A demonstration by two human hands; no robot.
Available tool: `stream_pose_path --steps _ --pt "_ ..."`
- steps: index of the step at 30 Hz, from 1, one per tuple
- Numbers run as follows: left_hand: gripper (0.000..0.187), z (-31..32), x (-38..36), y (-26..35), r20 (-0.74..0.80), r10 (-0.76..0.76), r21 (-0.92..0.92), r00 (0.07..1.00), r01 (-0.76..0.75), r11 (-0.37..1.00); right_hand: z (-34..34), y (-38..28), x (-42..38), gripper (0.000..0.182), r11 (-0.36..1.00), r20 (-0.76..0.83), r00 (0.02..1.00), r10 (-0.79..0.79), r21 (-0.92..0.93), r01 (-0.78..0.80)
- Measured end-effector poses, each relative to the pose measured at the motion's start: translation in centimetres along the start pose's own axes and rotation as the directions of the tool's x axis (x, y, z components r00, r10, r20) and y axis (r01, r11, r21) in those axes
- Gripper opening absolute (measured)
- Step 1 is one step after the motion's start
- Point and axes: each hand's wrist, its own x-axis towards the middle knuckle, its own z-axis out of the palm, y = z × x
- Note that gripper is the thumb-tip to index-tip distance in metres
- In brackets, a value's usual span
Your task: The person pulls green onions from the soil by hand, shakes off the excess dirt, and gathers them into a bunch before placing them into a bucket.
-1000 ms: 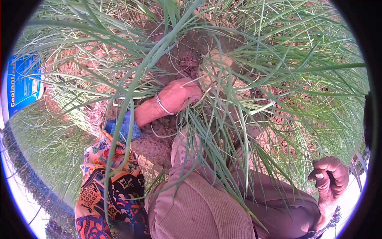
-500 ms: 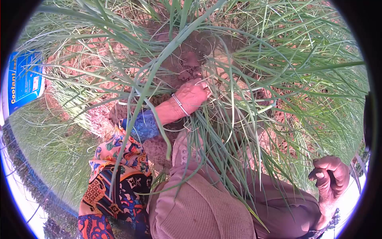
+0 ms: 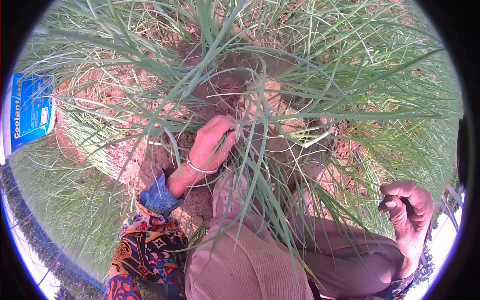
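Observation:
My left hand [image 3: 210, 146], with a silver bangle [image 3: 201, 169] at the wrist, is in the middle of the view. Its thumb and fingers pinch a bunch of green onion plants [image 3: 260, 172] near their pale lower ends. The long leaves hang down across my legs. On the right, my right hand [image 3: 411, 212] is raised beside my knee, fingers curled in and thumb bent against them. Whether anything small lies inside that curl is hidden.
Tall onion leaves [image 3: 380, 85] grow all around, with reddish soil [image 3: 350, 145] between them. A pile of pulled onion plants [image 3: 97, 145] lies at left near a blue and white coolant container [image 3: 34, 112]. My bent knee [image 3: 245, 260] fills the bottom.
My left hand has moved left and slightly down, turning upward, with the onion bunch between its fingers. My right hand has shifted a little left and up, still curled.

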Motion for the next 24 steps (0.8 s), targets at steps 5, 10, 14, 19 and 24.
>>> stream_pose_path --steps 5,10,14,19,24 --pt "0.012 -2.8 -5.3 2.3 -0.116 -0.222 -0.042 0.968 0.219 0.975 1.2 3.3 5.9 0.014 0.966 0.297 0.955 -0.014 -0.244 0.09" --pt "0.013 -5.8 -14.1 1.6 -0.421 -0.398 -0.026 0.815 0.427 0.904 4.3 13.8 12.6 0.008 0.573 0.515 0.857 -0.014 -0.699 0.429" --pt "0.014 -7.0 -15.9 1.9 -0.601 -0.769 -0.666 0.217 0.395 0.633 5.6 14.3 13.5 0.005 0.622 0.513 0.805 -0.297 -0.536 0.571" --pt "0.022 -6.2 -15.1 -1.6 -0.396 -0.852 -0.88 0.343 0.124 0.459 7.9 14.2 16.9 0.018 0.761 0.532 0.826 -0.186 -0.453 0.464" --pt "0.02 -5.6 -12.1 -4.7 -0.221 -0.826 -0.902 0.519 0.213 0.376 9.9 17.2 19.1 0.021 0.808 0.428 0.832 -0.352 -0.31 0.501"
